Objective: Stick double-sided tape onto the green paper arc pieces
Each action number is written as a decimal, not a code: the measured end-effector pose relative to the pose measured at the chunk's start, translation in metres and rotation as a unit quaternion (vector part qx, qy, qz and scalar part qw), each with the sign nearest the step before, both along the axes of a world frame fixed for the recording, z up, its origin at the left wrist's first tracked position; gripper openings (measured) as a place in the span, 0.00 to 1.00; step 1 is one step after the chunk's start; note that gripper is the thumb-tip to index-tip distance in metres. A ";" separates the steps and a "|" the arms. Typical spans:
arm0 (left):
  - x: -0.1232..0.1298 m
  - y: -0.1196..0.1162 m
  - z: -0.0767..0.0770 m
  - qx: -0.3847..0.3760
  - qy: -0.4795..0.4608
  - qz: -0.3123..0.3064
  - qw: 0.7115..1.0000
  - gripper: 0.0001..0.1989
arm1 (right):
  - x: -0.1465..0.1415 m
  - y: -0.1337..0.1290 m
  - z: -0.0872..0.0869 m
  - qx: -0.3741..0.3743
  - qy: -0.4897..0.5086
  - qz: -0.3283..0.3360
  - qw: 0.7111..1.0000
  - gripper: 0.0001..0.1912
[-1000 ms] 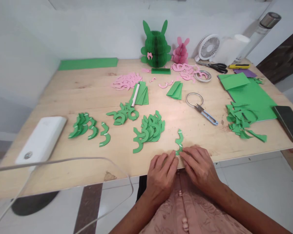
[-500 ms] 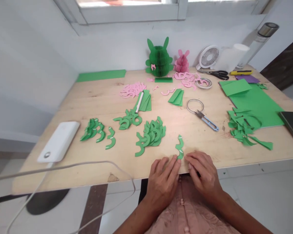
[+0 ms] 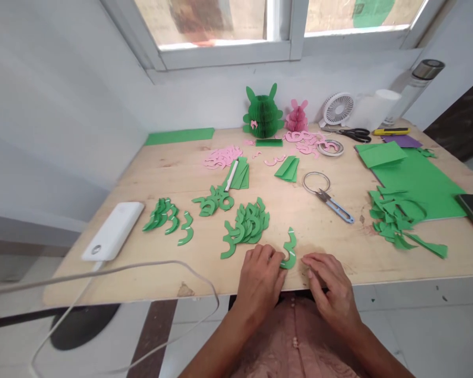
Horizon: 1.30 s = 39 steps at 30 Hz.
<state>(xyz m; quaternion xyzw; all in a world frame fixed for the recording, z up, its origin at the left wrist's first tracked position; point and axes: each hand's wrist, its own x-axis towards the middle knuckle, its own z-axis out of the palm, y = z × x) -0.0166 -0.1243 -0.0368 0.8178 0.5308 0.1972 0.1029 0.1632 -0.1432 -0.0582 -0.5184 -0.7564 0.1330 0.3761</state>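
Note:
A wavy green paper cutout (image 3: 290, 247) with white strips across it lies flat near the table's front edge. My left hand (image 3: 260, 275) rests at its lower left end, fingers bent together and fingertips against the paper. Just right of the cutout, apart from it, is my right hand (image 3: 331, 281). Its fingers are curled together with the thumb close below; anything between them is too small to make out. Left of my hands sits a heap of similar green cutouts (image 3: 247, 223). Farther left are a striped single piece (image 3: 186, 231) and a stack of striped pieces (image 3: 157, 214).
Thread snips (image 3: 335, 206) lie beside a metal ring (image 3: 316, 181). Green scraps (image 3: 396, 218) and green sheets (image 3: 429, 184) are on the right. A white power bank (image 3: 113, 231) trails a cable across the front left. Honeycomb paper figures (image 3: 262, 116) stand by the wall.
My left hand has drawn its fingers back from lying over the cutout's lower end, uncovering more of it. The right hand stays beside it. The camera view has tilted up.

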 end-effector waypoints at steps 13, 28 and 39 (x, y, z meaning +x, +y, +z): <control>0.001 0.003 0.001 0.010 -0.004 -0.009 1.000 0.07 | 0.000 0.004 0.006 -0.053 0.032 -0.018 0.998 0.12; 0.005 -0.007 -0.004 0.039 -0.126 -0.028 0.991 0.06 | -0.016 0.047 0.020 -0.180 0.063 -0.039 0.981 0.16; 0.010 0.014 0.006 -0.174 -0.496 0.118 0.843 0.12 | -0.021 0.041 0.034 -0.177 0.084 -0.035 0.980 0.16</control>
